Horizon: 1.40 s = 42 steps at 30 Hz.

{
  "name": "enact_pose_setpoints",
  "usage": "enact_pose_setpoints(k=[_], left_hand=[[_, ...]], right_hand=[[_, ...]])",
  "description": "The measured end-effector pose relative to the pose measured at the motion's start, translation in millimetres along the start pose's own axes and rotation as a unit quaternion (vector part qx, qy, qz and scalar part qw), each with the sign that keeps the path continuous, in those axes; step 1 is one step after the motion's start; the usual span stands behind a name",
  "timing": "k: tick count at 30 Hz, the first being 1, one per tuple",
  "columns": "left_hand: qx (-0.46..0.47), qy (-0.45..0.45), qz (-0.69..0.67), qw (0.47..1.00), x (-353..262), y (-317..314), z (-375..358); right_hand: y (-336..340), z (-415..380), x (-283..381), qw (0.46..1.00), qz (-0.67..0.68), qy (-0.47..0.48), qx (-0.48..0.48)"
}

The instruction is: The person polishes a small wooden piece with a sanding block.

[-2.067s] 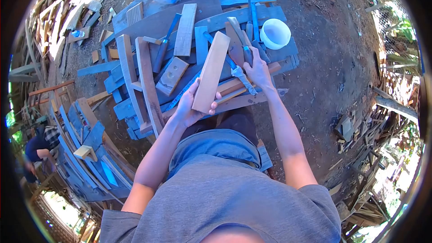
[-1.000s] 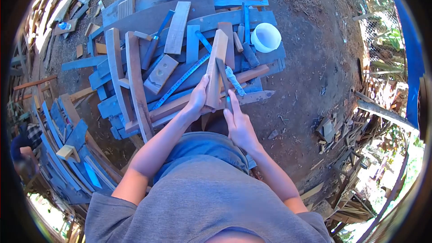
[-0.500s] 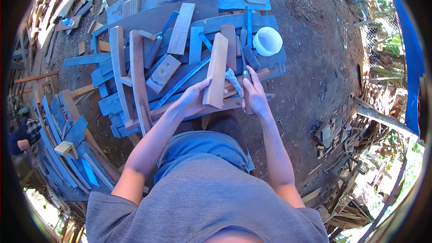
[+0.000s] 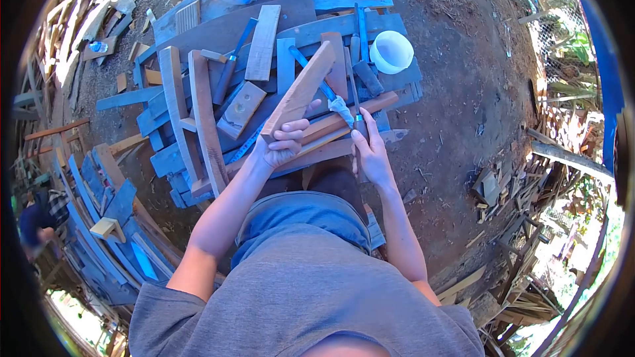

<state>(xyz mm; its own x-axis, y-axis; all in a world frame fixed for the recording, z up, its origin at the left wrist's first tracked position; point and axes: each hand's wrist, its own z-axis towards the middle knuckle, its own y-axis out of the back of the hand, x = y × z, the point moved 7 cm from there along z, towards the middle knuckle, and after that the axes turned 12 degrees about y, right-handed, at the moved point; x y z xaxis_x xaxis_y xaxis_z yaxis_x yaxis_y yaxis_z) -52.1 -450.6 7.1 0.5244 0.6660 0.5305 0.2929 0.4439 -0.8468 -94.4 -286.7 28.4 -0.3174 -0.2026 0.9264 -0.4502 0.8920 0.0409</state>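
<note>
My left hand (image 4: 284,142) is closed around the lower end of a tapered wooden piece (image 4: 301,96), which slants up and to the right above the bench. My right hand (image 4: 374,152) grips a chisel (image 4: 352,86) by its handle, most of which the fingers hide; its long narrow blade points away from me. Between the hands lies a blue tool (image 4: 324,86) with pale wrapping (image 4: 341,111) at its near end. A measuring tape (image 4: 246,147) shows partly behind my left forearm. Wooden strips (image 4: 331,137) lie just beneath both hands.
Two long curved pieces (image 4: 204,116) stick up at the left of the bench. A dark-handled tool (image 4: 227,79), a holed block (image 4: 241,109) and several boards lie beyond. A white bucket (image 4: 391,53) stands at the far right. Another person (image 4: 36,221) is at the left edge.
My left hand has turned the wooden piece, tilting its near end to the left and showing another face. My right hand stays near the same place with the chisel.
</note>
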Motion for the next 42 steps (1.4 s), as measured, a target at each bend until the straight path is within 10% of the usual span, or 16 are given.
enact_pose_setpoints(k=[6,12,14,29,42], left_hand=[[0.055,0.058,-0.02,0.997,10.9,-7.6,5.2],[-0.037,0.012,0.245,0.969,-5.8,5.9,13.6],[-0.436,-0.096,0.395,0.803,-21.9,9.6,-4.9],[-0.421,-0.126,0.456,0.774,-29.6,7.0,-29.4],[-0.532,-0.212,0.539,0.618,-48.5,13.8,-17.5]], right_hand=[[0.5,1.6,5.8,1.0,-0.016,0.006,-0.011],[2.7,4.1,7.5,0.999,-0.018,0.017,-0.025],[5.9,2.0,6.2,0.999,-0.02,0.001,-0.036],[14.0,17.3,-2.1,0.996,-0.086,-0.004,-0.035],[10.6,20.5,-5.1,0.991,-0.135,-0.004,-0.018]])
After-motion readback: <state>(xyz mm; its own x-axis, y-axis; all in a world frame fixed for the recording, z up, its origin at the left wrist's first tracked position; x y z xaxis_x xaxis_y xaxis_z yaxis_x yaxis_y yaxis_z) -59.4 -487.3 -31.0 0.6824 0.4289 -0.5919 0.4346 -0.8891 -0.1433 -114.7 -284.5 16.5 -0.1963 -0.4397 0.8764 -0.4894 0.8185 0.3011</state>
